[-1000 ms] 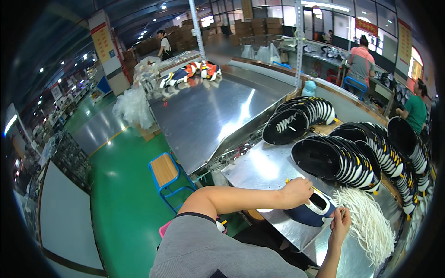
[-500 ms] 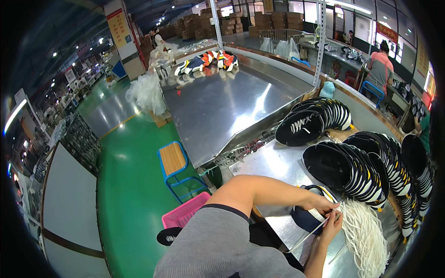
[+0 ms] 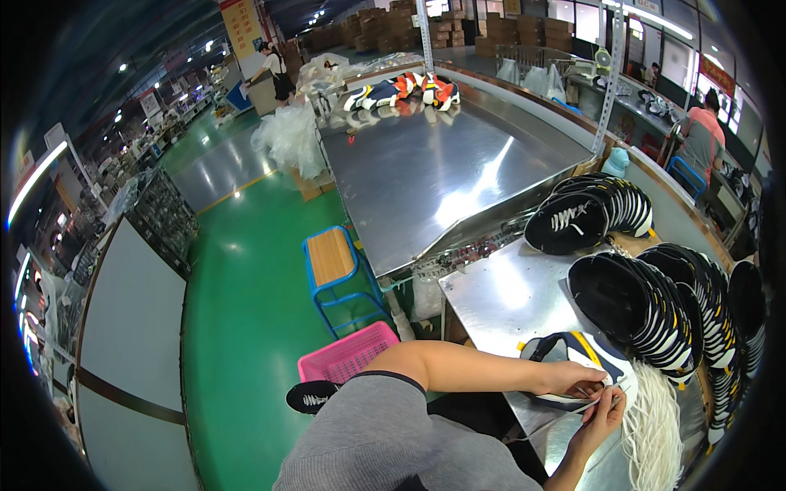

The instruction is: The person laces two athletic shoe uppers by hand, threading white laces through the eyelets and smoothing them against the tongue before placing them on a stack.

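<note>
A navy, white and yellow shoe upper (image 3: pixel 616 357) lies on the metal worktable in front of me. My left hand (image 3: pixel 575 380) is closed at its near edge, fingers pinched on a white shoelace. Close beside it, my right hand (image 3: pixel 604 412) pinches the same white shoelace (image 3: pixel 583 409), whose loose end trails left over the table. Whether the lace passes through an eyelet is hidden by my fingers. A thick bundle of white shoelaces (image 3: pixel 652 430) spreads just right of my right hand. Nested stacks of black shoe uppers (image 3: pixel 607 293) stand beyond it.
A metal table (image 3: pixel 409 188) farther off bears several colourful shoes (image 3: pixel 401 92). Left of my worktable (image 3: pixel 483 282) are a blue-framed stool (image 3: pixel 332 258) and a pink basket (image 3: pixel 348 352) with a black shoe (image 3: pixel 313 397) beside it. Other people work in the background.
My view has shifted, so the scene sits differently in the picture. The shoe upper has turned, showing its white and yellow side. Both hands stay together at the lace.
</note>
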The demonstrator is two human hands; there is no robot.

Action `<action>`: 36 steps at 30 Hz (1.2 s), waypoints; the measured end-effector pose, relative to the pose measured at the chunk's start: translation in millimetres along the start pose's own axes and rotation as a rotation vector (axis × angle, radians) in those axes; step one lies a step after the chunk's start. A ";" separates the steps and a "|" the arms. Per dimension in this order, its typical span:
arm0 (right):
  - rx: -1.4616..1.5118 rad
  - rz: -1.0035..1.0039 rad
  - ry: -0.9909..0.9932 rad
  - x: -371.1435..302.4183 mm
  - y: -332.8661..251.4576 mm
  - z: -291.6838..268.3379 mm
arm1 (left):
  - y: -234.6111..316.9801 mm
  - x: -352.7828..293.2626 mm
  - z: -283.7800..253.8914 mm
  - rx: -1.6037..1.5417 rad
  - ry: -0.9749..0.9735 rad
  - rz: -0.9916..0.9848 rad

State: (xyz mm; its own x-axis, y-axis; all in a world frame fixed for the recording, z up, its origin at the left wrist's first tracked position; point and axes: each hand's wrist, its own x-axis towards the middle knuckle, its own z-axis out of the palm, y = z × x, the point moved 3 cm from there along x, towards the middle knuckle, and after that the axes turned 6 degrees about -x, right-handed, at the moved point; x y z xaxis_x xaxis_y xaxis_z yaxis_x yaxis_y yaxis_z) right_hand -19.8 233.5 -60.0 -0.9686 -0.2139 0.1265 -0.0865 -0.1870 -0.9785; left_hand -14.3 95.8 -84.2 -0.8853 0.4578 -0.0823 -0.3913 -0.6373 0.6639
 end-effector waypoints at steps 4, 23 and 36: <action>-0.035 0.025 0.041 -11.0 6.5 -4.5 | -1.8 -11.4 11.3 0.080 -0.014 0.089; -0.135 0.279 -0.093 -18.3 -16.8 -1.1 | 15.6 -36.3 14.8 0.251 0.334 0.157; -0.278 0.053 -0.020 -29.5 -24.5 -0.9 | 19.4 -33.9 24.3 0.407 0.487 0.199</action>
State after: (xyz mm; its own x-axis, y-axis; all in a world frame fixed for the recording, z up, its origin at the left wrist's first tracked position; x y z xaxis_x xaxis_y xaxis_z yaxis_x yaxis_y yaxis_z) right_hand 10.7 245.3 -39.8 -0.9689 -0.2360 0.0740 -0.0988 0.0948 -0.9906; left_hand 14.2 83.0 -50.5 -0.9806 -0.0378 -0.1924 -0.1671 -0.3520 0.9209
